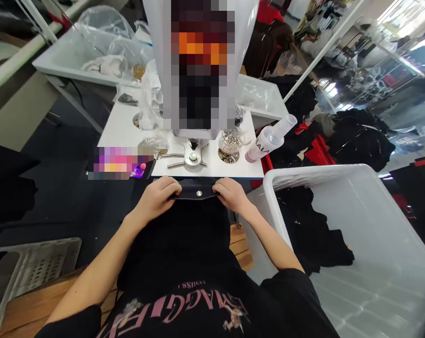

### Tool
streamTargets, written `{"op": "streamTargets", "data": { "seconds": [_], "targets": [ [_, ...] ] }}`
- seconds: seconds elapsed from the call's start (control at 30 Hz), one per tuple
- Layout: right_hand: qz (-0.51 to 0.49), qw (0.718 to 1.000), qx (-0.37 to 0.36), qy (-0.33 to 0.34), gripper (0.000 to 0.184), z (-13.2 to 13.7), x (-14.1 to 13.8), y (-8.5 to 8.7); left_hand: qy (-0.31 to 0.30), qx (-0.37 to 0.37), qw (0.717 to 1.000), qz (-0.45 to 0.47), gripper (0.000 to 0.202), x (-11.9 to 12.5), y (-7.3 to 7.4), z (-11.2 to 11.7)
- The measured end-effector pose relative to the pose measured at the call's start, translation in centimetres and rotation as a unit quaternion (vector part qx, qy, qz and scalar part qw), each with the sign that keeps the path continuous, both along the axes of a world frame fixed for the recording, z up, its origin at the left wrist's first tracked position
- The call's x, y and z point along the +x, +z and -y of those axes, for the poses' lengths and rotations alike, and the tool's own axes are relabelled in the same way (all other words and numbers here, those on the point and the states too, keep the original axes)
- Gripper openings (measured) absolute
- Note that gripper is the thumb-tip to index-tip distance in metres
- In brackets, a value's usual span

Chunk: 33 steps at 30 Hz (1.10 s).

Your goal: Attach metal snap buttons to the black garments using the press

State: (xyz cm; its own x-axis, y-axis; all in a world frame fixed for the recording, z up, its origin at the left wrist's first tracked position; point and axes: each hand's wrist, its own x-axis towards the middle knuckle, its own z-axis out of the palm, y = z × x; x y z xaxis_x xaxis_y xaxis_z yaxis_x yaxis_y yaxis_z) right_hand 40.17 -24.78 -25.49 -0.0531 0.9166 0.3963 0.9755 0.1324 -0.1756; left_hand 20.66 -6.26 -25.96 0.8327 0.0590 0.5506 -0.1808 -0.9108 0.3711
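Note:
A black garment (187, 234) lies over my lap, its upper band stretched flat in front of me. A silver snap button (199, 193) sits in the middle of that band. My left hand (159, 195) pinches the band's left end, fingers curled over its edge. My right hand (231, 192) grips the right end the same way. Just beyond the band stands a white press machine (198, 70) with its round metal die (193, 157) on the white table (120, 126).
A bowl of silver studs (229, 141) and a pink spray bottle (268, 138) stand right of the die. A large white bin (374, 263) with black garments is on my right. A phone (142, 170) lies at the table's left; a white crate (32, 267) is lower left.

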Motion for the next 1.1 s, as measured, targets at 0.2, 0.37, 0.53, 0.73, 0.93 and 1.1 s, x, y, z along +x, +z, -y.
{"op": "streamTargets", "data": {
  "seconds": [0.2,0.37,0.53,0.73,0.93,1.1],
  "targets": [
    [0.002,0.993,0.119,-0.024,0.022,3.8,-2.2,-2.0,-0.019,0.013,0.998,0.052,0.024,-2.6,-0.1,2.6],
    [-0.086,0.987,0.135,-0.036,0.020,4.8,-4.0,-1.1,0.003,-0.039,0.998,0.049,0.022,-3.9,0.2,3.2],
    [-0.138,0.978,0.145,-0.051,0.021,4.9,-5.0,0.3,0.031,-0.066,0.996,0.059,0.022,-4.7,0.6,3.5],
    [-0.140,0.979,0.141,-0.045,0.023,4.9,-5.6,0.6,0.062,-0.013,0.996,0.059,0.018,-5.2,0.7,3.9],
    [-0.176,0.974,0.136,-0.045,0.022,5.1,-6.9,1.3,0.062,0.077,0.989,0.108,0.025,-4.9,1.1,6.3],
    [-0.157,0.978,0.125,-0.051,0.024,5.2,-7.3,1.6,0.047,0.071,0.984,0.156,0.029,-4.8,1.4,7.1]
  ]
}}
